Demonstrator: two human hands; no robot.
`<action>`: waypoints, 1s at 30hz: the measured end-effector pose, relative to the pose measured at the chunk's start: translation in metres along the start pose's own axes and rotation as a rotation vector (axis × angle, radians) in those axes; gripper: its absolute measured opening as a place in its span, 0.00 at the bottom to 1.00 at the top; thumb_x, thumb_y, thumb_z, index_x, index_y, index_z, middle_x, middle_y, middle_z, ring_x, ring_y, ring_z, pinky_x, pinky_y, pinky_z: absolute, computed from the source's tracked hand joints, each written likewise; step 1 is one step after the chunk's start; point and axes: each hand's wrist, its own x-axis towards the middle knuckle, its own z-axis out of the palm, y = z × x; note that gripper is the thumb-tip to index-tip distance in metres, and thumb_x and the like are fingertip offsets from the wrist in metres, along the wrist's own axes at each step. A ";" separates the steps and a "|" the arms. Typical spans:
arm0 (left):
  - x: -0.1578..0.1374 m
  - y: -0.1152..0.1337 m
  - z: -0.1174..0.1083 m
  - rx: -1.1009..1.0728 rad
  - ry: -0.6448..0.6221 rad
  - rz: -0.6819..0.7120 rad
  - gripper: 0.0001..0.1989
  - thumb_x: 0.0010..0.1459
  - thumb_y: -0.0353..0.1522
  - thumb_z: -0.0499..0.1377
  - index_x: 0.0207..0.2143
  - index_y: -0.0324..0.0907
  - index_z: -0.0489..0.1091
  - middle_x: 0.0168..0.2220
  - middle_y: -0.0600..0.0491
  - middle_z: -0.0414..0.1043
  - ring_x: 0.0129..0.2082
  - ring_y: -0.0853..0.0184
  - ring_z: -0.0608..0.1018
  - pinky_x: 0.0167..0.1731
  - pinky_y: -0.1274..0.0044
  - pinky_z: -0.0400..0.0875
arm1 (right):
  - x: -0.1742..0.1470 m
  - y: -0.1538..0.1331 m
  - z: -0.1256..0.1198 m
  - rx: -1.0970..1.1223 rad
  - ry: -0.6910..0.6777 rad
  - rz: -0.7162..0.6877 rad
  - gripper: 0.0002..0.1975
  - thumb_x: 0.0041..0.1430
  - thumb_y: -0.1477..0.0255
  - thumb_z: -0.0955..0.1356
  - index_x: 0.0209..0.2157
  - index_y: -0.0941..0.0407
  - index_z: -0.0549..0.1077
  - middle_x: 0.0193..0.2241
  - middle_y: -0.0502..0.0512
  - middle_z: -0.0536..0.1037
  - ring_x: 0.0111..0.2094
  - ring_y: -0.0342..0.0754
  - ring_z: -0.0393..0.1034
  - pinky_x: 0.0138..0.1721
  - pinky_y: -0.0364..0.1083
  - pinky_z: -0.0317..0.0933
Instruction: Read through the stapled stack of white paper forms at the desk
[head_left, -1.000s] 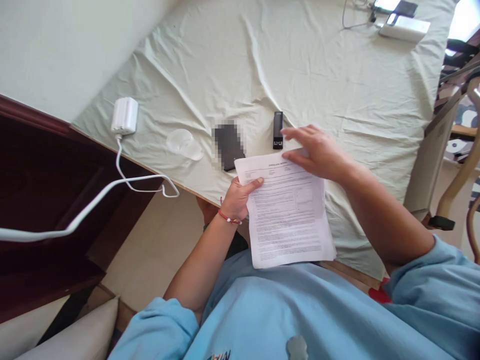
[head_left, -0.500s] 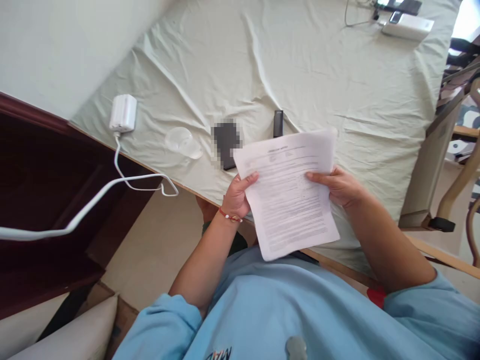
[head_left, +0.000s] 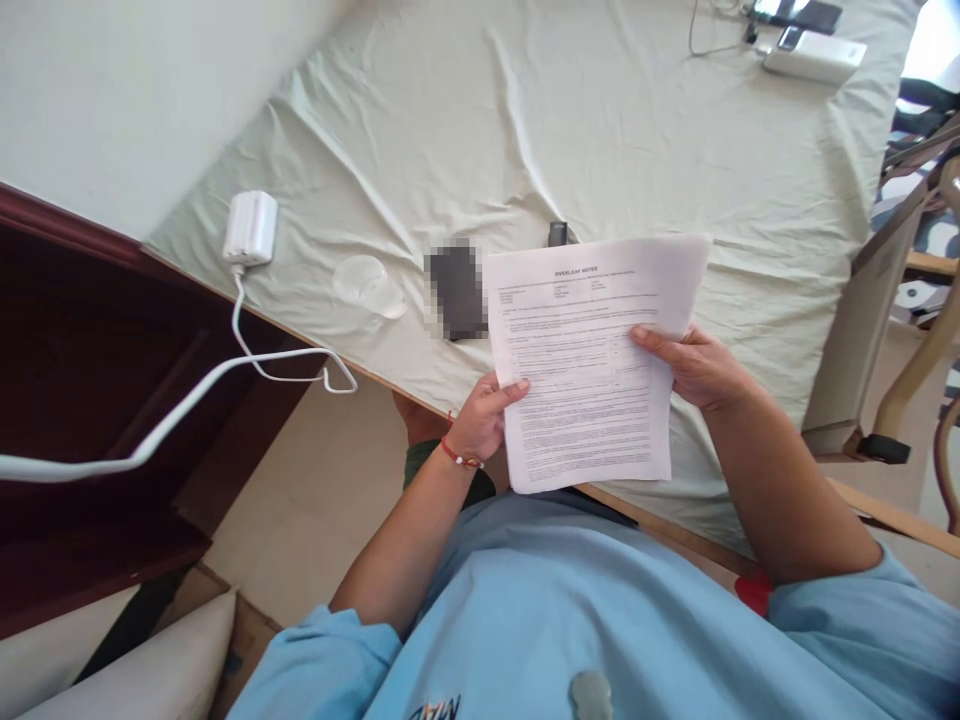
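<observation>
Up slides the stack of white printed paper sheets [head_left: 581,400], now hiding most of the small black oblong device [head_left: 557,232] just beyond it! Left hand [head_left: 480,418] pinches one edge, right hand [head_left: 701,368] the other, thumbs on top: apparently a steady hold.

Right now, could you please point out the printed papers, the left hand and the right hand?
Printed papers [head_left: 581,375], head view: page's middle.
Left hand [head_left: 480,416], head view: hand's middle.
Right hand [head_left: 703,369], head view: hand's middle.
</observation>
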 end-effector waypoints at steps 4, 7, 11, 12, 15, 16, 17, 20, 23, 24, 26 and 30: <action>-0.003 -0.001 0.005 -0.065 0.082 0.027 0.23 0.50 0.42 0.78 0.47 0.40 0.84 0.49 0.42 0.86 0.61 0.42 0.81 0.63 0.54 0.74 | 0.000 -0.001 0.008 0.028 -0.018 -0.004 0.21 0.56 0.57 0.81 0.49 0.49 0.85 0.47 0.55 0.88 0.51 0.64 0.83 0.56 0.64 0.78; -0.003 -0.004 0.005 -0.069 0.103 0.021 0.23 0.51 0.44 0.77 0.45 0.39 0.84 0.48 0.41 0.86 0.59 0.43 0.82 0.62 0.55 0.76 | 0.002 0.000 0.009 0.058 -0.034 0.030 0.20 0.56 0.58 0.81 0.48 0.49 0.85 0.48 0.56 0.88 0.49 0.63 0.84 0.54 0.64 0.79; -0.003 -0.009 0.001 -0.012 0.105 -0.024 0.24 0.52 0.48 0.77 0.40 0.37 0.84 0.43 0.40 0.87 0.55 0.42 0.84 0.59 0.54 0.78 | 0.003 0.003 0.003 0.029 -0.013 0.092 0.21 0.55 0.56 0.81 0.48 0.50 0.85 0.46 0.57 0.88 0.48 0.63 0.85 0.52 0.64 0.80; -0.004 -0.010 0.001 0.001 0.100 -0.036 0.25 0.52 0.49 0.76 0.40 0.37 0.84 0.42 0.40 0.87 0.55 0.42 0.84 0.59 0.54 0.78 | 0.003 0.004 0.002 0.012 -0.004 0.107 0.22 0.55 0.55 0.81 0.48 0.50 0.84 0.45 0.58 0.88 0.47 0.64 0.85 0.52 0.64 0.80; -0.004 -0.013 0.003 0.022 0.099 -0.038 0.26 0.52 0.50 0.76 0.42 0.37 0.84 0.43 0.41 0.87 0.54 0.42 0.85 0.59 0.55 0.78 | 0.003 0.010 0.002 -0.002 0.026 0.096 0.24 0.56 0.52 0.80 0.48 0.51 0.84 0.44 0.58 0.88 0.47 0.65 0.85 0.50 0.63 0.80; -0.003 -0.013 0.004 0.027 0.106 -0.025 0.26 0.52 0.49 0.77 0.43 0.37 0.84 0.44 0.41 0.87 0.54 0.43 0.85 0.59 0.55 0.78 | 0.003 0.012 0.004 0.005 0.038 0.082 0.24 0.55 0.52 0.80 0.48 0.51 0.84 0.44 0.58 0.88 0.46 0.65 0.85 0.49 0.63 0.80; -0.003 -0.014 0.005 0.033 0.115 -0.012 0.27 0.51 0.49 0.77 0.44 0.38 0.84 0.45 0.41 0.87 0.54 0.43 0.85 0.59 0.55 0.78 | 0.004 0.014 0.005 0.013 0.050 0.069 0.24 0.55 0.51 0.80 0.48 0.51 0.84 0.44 0.58 0.88 0.46 0.65 0.85 0.49 0.63 0.80; 0.000 -0.014 0.005 0.054 0.148 -0.021 0.27 0.49 0.49 0.78 0.44 0.38 0.84 0.45 0.41 0.87 0.53 0.43 0.85 0.59 0.54 0.78 | 0.008 0.019 0.008 0.020 0.077 0.076 0.24 0.54 0.51 0.80 0.46 0.51 0.83 0.42 0.58 0.88 0.44 0.64 0.85 0.48 0.63 0.80; 0.002 -0.012 0.004 0.065 0.147 -0.089 0.28 0.48 0.49 0.78 0.42 0.37 0.84 0.44 0.41 0.87 0.52 0.44 0.86 0.59 0.54 0.78 | 0.012 0.021 0.006 0.016 0.127 0.113 0.23 0.53 0.50 0.80 0.42 0.52 0.84 0.37 0.58 0.88 0.40 0.62 0.85 0.43 0.60 0.81; 0.002 -0.011 0.003 0.062 0.136 -0.114 0.27 0.48 0.49 0.79 0.42 0.37 0.84 0.44 0.41 0.87 0.52 0.44 0.86 0.59 0.54 0.77 | 0.013 0.021 0.005 0.016 0.149 0.120 0.22 0.52 0.50 0.80 0.40 0.52 0.84 0.36 0.58 0.88 0.38 0.62 0.85 0.41 0.59 0.81; 0.004 -0.009 0.003 0.038 0.107 -0.168 0.26 0.49 0.47 0.79 0.42 0.37 0.84 0.43 0.41 0.87 0.52 0.44 0.85 0.60 0.54 0.77 | 0.014 0.021 0.002 0.015 0.179 0.125 0.21 0.51 0.51 0.80 0.37 0.52 0.84 0.34 0.57 0.88 0.36 0.61 0.85 0.38 0.57 0.80; 0.008 -0.005 0.004 -0.038 0.113 -0.195 0.22 0.52 0.43 0.78 0.42 0.38 0.83 0.43 0.42 0.87 0.52 0.45 0.86 0.59 0.55 0.78 | 0.016 0.021 -0.005 -0.015 0.198 0.167 0.18 0.51 0.52 0.80 0.32 0.51 0.83 0.31 0.57 0.87 0.32 0.60 0.83 0.32 0.55 0.78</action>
